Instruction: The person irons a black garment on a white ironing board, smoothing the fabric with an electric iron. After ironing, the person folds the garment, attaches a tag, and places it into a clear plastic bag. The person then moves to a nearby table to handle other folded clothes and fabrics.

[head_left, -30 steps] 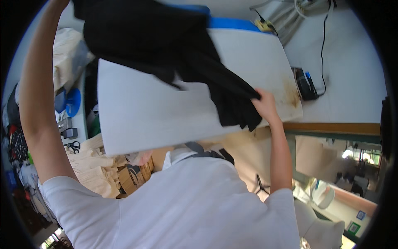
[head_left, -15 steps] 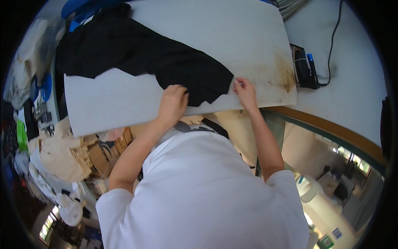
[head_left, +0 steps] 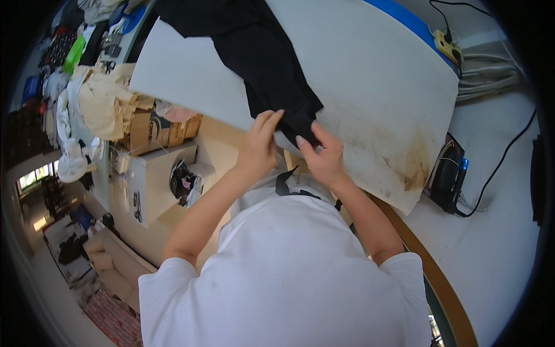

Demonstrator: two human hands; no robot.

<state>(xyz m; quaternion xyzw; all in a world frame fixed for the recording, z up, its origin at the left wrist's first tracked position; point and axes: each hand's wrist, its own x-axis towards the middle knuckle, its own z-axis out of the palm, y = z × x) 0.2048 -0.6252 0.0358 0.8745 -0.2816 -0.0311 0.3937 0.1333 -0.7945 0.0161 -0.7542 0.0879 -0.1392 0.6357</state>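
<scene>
A long piece of black cloth point(head_left: 254, 58) runs from the far edge of a white padded board toward me and narrows at its near end. My left hand point(head_left: 261, 141) is at the left side of that end, its fingers bent together over the cloth and the thumb hidden. At the right, my right hand point(head_left: 325, 155) pinches the near corner between thumb and fingers. The cloth looks folded and slightly raised between the two hands.
The white board point(head_left: 370, 87) has brown scorch stains near its right corner. An iron point(head_left: 446, 174) with a black cord stands beyond that corner. A yellow power strip point(head_left: 448, 47) lies at the far right. Cream cloth point(head_left: 107, 101), cardboard boxes point(head_left: 150, 132) and a white fan point(head_left: 72, 162) are at the left.
My hands have come closer together at the cloth's near end, and the right hand now grips its corner. The view has turned, so the board and cloth slant differently.
</scene>
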